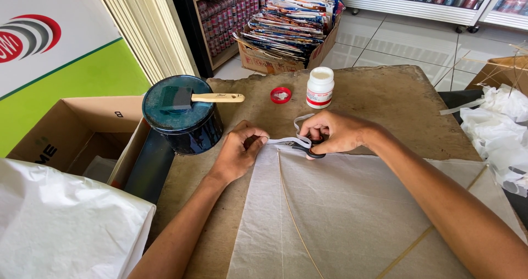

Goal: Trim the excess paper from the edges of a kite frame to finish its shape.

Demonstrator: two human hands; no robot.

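Both hands meet at the top edge of the white paper sheet (352,213), which I take as my landmark on the brown surface (396,97). My left hand (239,150) sits at the sheet's upper left corner, fingers curled shut and pinching the paper's edge between thumb and fingertips. My right hand (335,131) rests just to the right of it along the same top edge, closed around the dark handles of a pair of scissors (308,146); the blades point left toward my left hand and lie along the edge of the sheet, though I cannot tell how far apart the blades stand. A narrow white paper strip (300,122) loops up from the scissors, just beyond the sheet's top edge. Thin bamboo sticks (297,224) run across the sheet, one bowed down its middle and another slanting toward its lower right. Beyond the sheet's top edge, well apart from it, stand a white glue bottle (320,86) with its lid off and a red cap (280,95) beside it. Up and to the left of the sheet is a dark blue round tin (184,119) with a foam brush (192,98) lying on its lid. Farther left of the sheet sits an open cardboard box (82,130).
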